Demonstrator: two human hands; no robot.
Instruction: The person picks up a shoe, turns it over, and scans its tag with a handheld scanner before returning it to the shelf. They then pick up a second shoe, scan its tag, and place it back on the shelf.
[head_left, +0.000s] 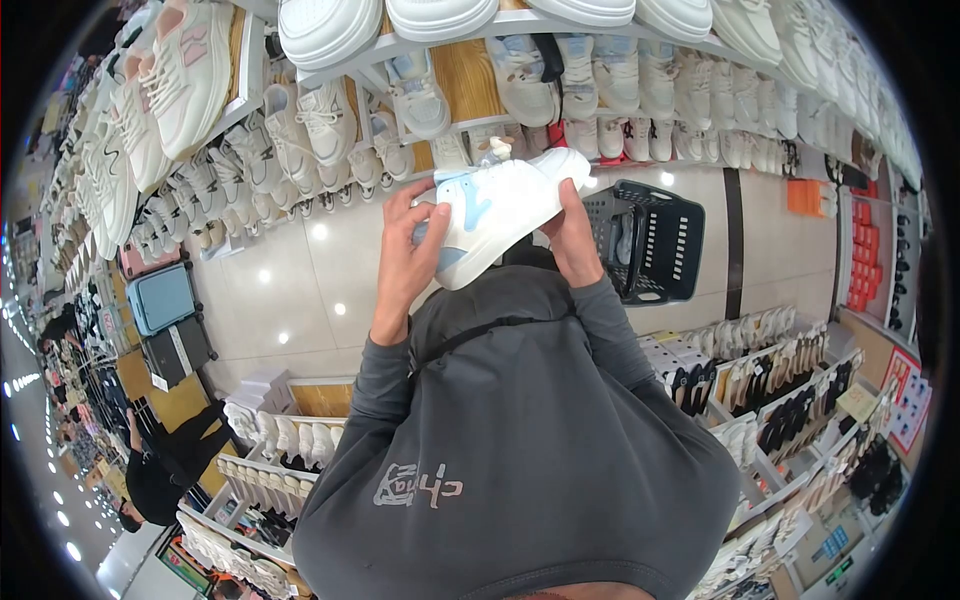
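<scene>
A white shoe with light blue patches (510, 205) is held up in front of the shelves, tilted, its toe toward the upper right. My left hand (412, 245) grips the blue heel end, with thumb and fingers on either side. At the toe end, my right hand (574, 235) is closed on the sole edge, its thumb near the tip. A small light-coloured ornament (498, 148) shows at the top edge of the shoe. Behind it, a shelf (465, 80) carries white and light blue shoes.
A dark basket (668, 243) stands on the tiled floor (310, 280) right of my hands. Low racks (765, 400) of shoes are at lower right and lower left. Suitcases (158, 300) stand at the left. A person in black (165, 465) is at the lower left.
</scene>
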